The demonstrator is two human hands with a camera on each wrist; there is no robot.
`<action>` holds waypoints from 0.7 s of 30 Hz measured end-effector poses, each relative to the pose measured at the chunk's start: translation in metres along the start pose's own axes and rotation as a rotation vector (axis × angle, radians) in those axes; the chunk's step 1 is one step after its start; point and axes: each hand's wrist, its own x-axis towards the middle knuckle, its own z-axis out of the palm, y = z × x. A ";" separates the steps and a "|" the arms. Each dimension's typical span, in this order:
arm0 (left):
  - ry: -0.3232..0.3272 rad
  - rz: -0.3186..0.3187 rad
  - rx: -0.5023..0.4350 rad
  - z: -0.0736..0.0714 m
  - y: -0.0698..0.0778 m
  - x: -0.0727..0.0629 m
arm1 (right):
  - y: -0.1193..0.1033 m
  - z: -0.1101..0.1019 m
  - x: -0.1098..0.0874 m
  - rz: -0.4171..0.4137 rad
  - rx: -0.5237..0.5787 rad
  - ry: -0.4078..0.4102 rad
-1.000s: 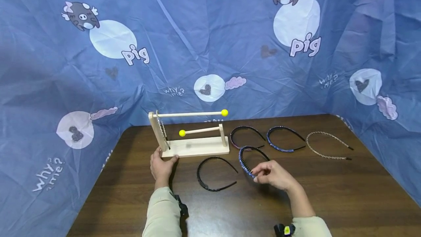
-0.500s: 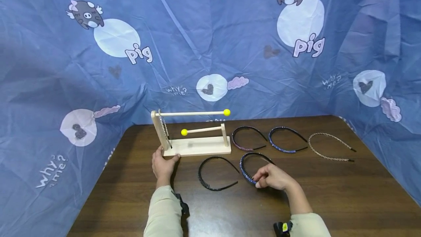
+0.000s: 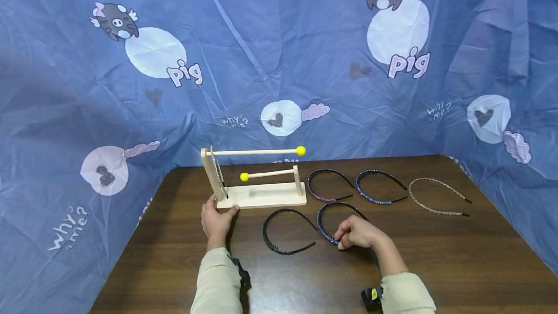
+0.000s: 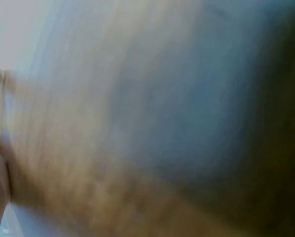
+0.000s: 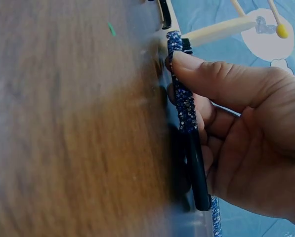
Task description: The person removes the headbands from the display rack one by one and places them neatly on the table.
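My right hand (image 3: 358,232) pinches a toothed headband (image 3: 319,222) covered in blue glitter, near one end. In the right wrist view, thumb and fingers grip its sparkly part (image 5: 187,111), and the smooth black tip (image 5: 196,170) sticks out past them. The band is low over the table. My left hand (image 3: 216,221) grips the left end of a pale wooden stand (image 3: 261,196), thumb at the base's front edge. This stand has two rods with yellow ball ends. A silvery beaded headband (image 3: 216,166) hangs on the upper rod, against the tall post. The left wrist view is mostly blurred.
A black toothed headband (image 3: 265,236) lies left of the held one. Behind are a pink-and-black headband (image 3: 323,199), another blue glitter headband (image 3: 378,201) and a braided beige headband (image 3: 429,208). A blue printed cloth (image 3: 279,52) hangs behind the brown table (image 3: 479,265).
My right hand has lowered the blue glitter headband a little toward the table, clear of the pink one it overlapped. My left hand keeps its place at the stand.
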 end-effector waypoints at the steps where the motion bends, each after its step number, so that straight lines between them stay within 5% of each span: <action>1: -0.002 0.000 -0.002 0.000 0.000 0.000 | 0.000 0.000 0.001 0.004 -0.009 0.000; 10: 0.006 -0.005 -0.006 0.000 0.000 -0.002 | -0.001 0.003 0.001 0.014 -0.016 -0.005; 21: 0.001 0.004 -0.002 0.001 0.000 -0.001 | -0.013 0.012 0.017 -0.055 -0.048 0.161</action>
